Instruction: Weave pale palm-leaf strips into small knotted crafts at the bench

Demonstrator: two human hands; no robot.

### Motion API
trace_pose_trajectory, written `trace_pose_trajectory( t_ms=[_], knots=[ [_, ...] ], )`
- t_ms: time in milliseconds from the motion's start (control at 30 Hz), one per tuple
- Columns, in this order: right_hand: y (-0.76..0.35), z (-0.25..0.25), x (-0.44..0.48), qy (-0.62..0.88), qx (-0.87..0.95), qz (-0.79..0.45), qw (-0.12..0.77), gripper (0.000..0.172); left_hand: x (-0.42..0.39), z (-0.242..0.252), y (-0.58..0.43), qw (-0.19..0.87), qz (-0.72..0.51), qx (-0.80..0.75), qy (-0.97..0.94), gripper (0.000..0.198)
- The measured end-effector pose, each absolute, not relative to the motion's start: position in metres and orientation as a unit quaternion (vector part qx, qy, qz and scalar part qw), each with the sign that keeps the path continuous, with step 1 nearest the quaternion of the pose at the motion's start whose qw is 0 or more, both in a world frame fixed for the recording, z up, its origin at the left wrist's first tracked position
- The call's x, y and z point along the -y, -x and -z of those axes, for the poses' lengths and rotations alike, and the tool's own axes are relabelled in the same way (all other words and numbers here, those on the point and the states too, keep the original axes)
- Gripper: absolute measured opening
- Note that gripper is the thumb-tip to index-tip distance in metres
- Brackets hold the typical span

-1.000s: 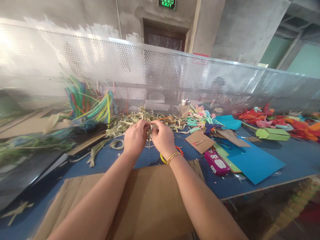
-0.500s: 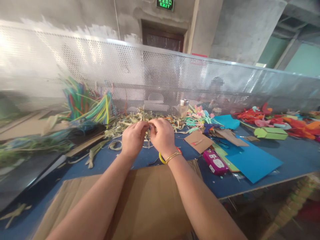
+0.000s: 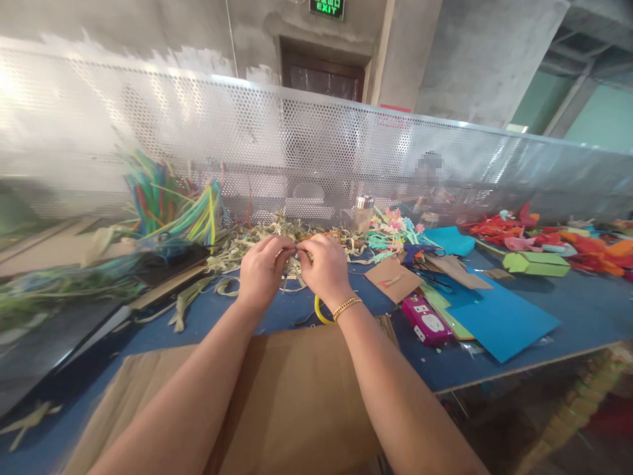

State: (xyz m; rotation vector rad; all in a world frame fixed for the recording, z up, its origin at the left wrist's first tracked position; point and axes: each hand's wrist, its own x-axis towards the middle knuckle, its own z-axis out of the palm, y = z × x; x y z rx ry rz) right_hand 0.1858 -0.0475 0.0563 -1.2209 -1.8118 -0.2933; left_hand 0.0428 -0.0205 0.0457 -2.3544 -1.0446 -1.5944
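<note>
My left hand (image 3: 262,270) and my right hand (image 3: 324,264) meet fingertip to fingertip above the table, both pinched closed. Whatever sits between the fingertips is too small and too covered to make out. Just behind them spreads a heap of pale, dried-looking strips (image 3: 237,254). A yellow ring-like handle (image 3: 321,310) shows beside my right wrist, partly covered by it. Under my forearms lies a sheet of brown cardboard (image 3: 306,396).
At the left stands a bundle of coloured pipe-cleaner-like stems (image 3: 158,191). To the right lie a purple box (image 3: 426,321), blue card (image 3: 509,316), a brown square (image 3: 394,280) and a green paper prism (image 3: 537,264). A perforated metal screen (image 3: 316,145) closes off the back.
My hands have shifted slightly, the right one a little to the right and the left barely at all. Their fingertips remain together; the things on the table have stayed put.
</note>
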Motion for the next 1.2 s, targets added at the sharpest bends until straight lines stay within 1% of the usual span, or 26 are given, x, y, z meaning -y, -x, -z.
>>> trace_pose_trajectory(
  t_ms=[233, 367, 467, 567, 667, 767, 833, 900, 967, 1033, 1200],
  knots=[
    [-0.187, -0.056, 0.047, 0.482, 0.729, 0.08, 0.479, 0.013, 0.019, -0.046, -0.041, 0.043, 0.504, 0.371, 0.779, 0.014],
    [-0.185, -0.053, 0.044, 0.49, 0.694, 0.064, 0.524, 0.008, 0.019, -0.047, -0.041, 0.03, 0.494, 0.359, 0.791, 0.014],
    [-0.185, -0.052, 0.039, 0.514, 0.658, 0.001, 0.55, 0.007, 0.02, -0.048, -0.042, 0.018, 0.483, 0.35, 0.802, 0.016],
    [-0.188, -0.051, 0.036, 0.519, 0.644, -0.065, 0.558, 0.013, 0.021, -0.048, -0.042, 0.013, 0.479, 0.347, 0.806, 0.017],
    [-0.192, -0.051, 0.035, 0.486, 0.67, -0.035, 0.56, 0.018, 0.021, -0.047, -0.042, 0.012, 0.48, 0.352, 0.804, 0.017],
    [-0.193, -0.051, 0.037, 0.467, 0.693, 0.028, 0.549, 0.01, 0.019, -0.047, -0.042, 0.014, 0.482, 0.362, 0.798, 0.015],
    [-0.192, -0.052, 0.039, 0.472, 0.69, 0.044, 0.546, 0.006, 0.018, -0.046, -0.042, 0.015, 0.48, 0.364, 0.798, 0.015],
    [-0.19, -0.053, 0.039, 0.484, 0.68, 0.019, 0.55, 0.011, 0.017, -0.045, -0.042, 0.015, 0.473, 0.362, 0.803, 0.016],
    [-0.19, -0.055, 0.039, 0.497, 0.667, -0.032, 0.554, 0.02, 0.017, -0.045, -0.041, 0.014, 0.468, 0.364, 0.805, 0.016],
    [-0.19, -0.056, 0.039, 0.5, 0.659, -0.057, 0.559, 0.022, 0.017, -0.044, -0.041, 0.013, 0.467, 0.372, 0.802, 0.017],
    [-0.192, -0.053, 0.038, 0.486, 0.68, -0.003, 0.549, 0.008, 0.016, -0.044, -0.04, 0.013, 0.47, 0.382, 0.796, 0.016]
  ],
)
